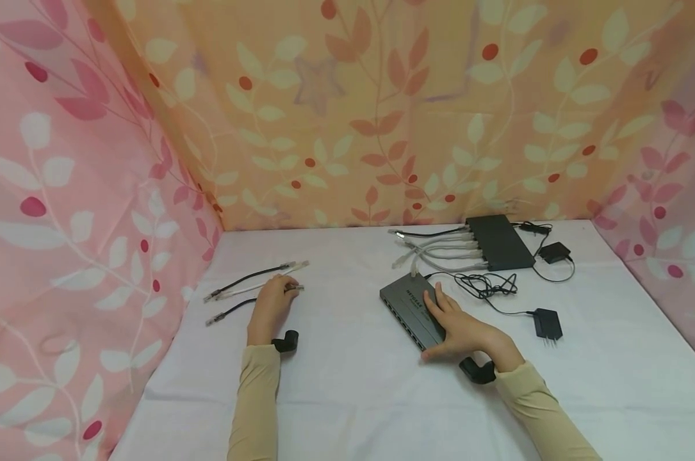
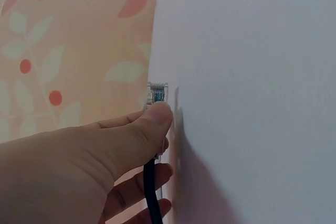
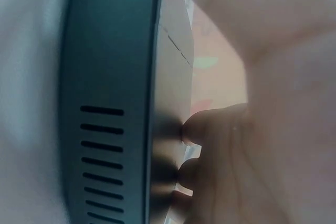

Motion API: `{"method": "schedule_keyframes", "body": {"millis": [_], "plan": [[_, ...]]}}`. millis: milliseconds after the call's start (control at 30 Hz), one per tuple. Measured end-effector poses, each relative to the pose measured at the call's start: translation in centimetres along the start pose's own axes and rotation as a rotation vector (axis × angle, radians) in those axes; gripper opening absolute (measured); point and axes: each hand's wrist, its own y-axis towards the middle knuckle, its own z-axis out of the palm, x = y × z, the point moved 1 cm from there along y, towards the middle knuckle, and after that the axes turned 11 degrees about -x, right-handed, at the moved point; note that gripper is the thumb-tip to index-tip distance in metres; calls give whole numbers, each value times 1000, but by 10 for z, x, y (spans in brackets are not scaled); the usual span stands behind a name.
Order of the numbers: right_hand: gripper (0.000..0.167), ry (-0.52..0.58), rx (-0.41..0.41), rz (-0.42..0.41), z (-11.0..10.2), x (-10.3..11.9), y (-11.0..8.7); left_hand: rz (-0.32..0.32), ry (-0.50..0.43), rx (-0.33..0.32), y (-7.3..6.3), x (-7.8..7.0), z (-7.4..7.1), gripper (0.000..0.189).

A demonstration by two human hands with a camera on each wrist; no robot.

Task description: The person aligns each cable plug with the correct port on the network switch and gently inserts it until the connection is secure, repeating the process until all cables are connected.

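Observation:
My left hand [image 1: 273,301] pinches a short black network cable [image 1: 232,312] at one end; its clear plug [image 2: 157,94] sticks out past the thumb in the left wrist view. Beyond that hand lie another black cable [image 1: 252,276] and a white cable [image 1: 252,289]. My right hand [image 1: 465,330] rests on a dark grey NETGEAR switch [image 1: 405,301], fingers spread over its top and thumb at the near corner. A row of ports lines its left edge. In the right wrist view, the vented side [image 3: 105,66] of the switch shows, fingertips on its top.
At the back right a black box [image 1: 503,243] has several grey cables [image 1: 445,246] and a black one at its left side. A coiled power cord [image 1: 485,285] leads to a power adapter [image 1: 547,324]. Another adapter [image 1: 555,252] lies behind. Patterned curtains [image 1: 324,128] border the table.

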Motion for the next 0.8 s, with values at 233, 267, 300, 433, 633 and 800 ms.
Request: {"method": "schedule_keyframes", "body": {"millis": [233, 267, 300, 433, 633, 800], "plan": [[128, 6, -4, -4, 1, 0, 1, -21, -28, 69, 3, -7, 0, 18], [128, 8, -8, -9, 1, 0, 1, -11, -33, 74, 4, -7, 0, 19], [127, 9, -11, -11, 0, 0, 1, 0, -45, 76, 4, -7, 1, 19], [126, 14, -27, -27, 0, 0, 0, 15, -109, 86, 5, -9, 2, 21], [125, 17, -24, -23, -1, 0, 0, -19, -177, 152, 7, -15, 2, 25], [126, 9, -15, -12, 0, 0, 0, 10, -180, 219, 8, -20, 2, 28]]}}
